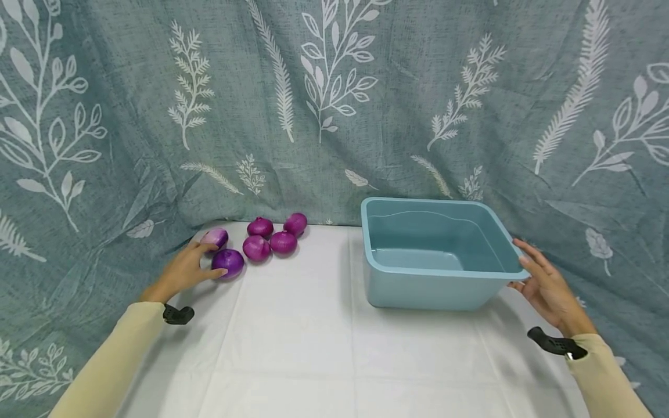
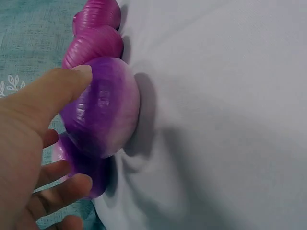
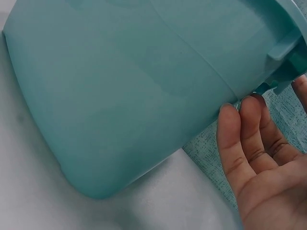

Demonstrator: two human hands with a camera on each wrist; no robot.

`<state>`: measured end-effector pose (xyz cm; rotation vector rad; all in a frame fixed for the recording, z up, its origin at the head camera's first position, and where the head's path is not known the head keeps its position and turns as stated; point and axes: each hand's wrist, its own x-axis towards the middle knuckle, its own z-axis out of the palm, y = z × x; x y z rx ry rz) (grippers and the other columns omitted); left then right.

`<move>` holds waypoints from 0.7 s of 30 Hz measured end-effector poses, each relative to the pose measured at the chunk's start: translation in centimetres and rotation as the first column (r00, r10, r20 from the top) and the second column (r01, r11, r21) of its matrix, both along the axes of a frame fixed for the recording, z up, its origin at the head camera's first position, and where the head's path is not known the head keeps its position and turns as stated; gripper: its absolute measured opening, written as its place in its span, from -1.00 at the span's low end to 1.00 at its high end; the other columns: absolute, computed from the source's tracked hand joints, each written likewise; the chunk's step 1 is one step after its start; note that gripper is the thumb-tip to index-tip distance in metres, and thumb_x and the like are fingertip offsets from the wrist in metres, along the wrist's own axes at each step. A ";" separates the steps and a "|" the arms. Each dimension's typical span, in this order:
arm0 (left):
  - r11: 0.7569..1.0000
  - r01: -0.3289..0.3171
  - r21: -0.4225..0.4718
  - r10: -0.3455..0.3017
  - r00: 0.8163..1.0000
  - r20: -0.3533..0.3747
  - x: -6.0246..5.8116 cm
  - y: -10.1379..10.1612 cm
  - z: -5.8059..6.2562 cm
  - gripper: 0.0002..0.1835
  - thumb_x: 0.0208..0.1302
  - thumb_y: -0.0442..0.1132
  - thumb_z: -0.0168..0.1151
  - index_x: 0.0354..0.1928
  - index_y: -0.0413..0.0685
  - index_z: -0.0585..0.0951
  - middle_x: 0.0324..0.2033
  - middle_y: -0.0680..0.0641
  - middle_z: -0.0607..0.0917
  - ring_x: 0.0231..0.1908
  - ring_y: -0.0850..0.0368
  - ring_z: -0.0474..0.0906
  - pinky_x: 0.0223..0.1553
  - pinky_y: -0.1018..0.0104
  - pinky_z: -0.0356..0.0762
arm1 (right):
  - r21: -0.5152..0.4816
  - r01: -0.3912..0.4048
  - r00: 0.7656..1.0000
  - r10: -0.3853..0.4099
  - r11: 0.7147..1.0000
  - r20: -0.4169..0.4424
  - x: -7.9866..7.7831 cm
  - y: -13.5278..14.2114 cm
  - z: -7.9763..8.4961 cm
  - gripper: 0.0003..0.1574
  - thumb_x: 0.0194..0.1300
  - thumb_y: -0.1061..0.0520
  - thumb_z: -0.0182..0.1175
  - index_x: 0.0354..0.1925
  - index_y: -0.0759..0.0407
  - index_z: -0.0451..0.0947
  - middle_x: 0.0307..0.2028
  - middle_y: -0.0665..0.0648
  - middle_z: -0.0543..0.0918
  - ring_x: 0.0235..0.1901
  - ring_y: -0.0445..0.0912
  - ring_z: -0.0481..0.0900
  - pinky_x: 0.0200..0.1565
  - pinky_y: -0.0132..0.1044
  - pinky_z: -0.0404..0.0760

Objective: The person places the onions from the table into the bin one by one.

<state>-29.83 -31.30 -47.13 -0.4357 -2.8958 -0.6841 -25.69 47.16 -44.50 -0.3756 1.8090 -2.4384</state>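
Several red onions sit in a cluster at the table's back left. My left hand is spread around a dark purple onion, thumb at its near side. In the left wrist view the thumb lies against this onion, with the other fingers loose and apart. Those fingers reach near a paler onion behind it. On the right stands a light blue plastic bin. My right hand is at its right side, with nearly straight fingertips against the outer wall below the rim.
Further onions lie just right of the left hand. A white cloth covers the table. Behind it hangs a grey-green curtain with white leaf prints, close to the bin and the onions.
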 end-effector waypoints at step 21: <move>1.000 -0.016 0.025 0.013 0.995 0.096 -1.0 0.9 -1.4 -0.04 0.20 0.23 0.47 0.41 -0.33 0.38 0.32 -0.43 0.46 0.31 -0.43 0.36 0.26 -0.39 0.31 | 0.029 0.003 1.000 -0.003 1.000 -0.008 0.2 0.0 0.0 -0.27 0.68 0.23 -0.16 0.66 -0.03 -0.05 0.28 -0.06 0.52 0.07 -0.12 0.68 -0.08 -0.19 0.69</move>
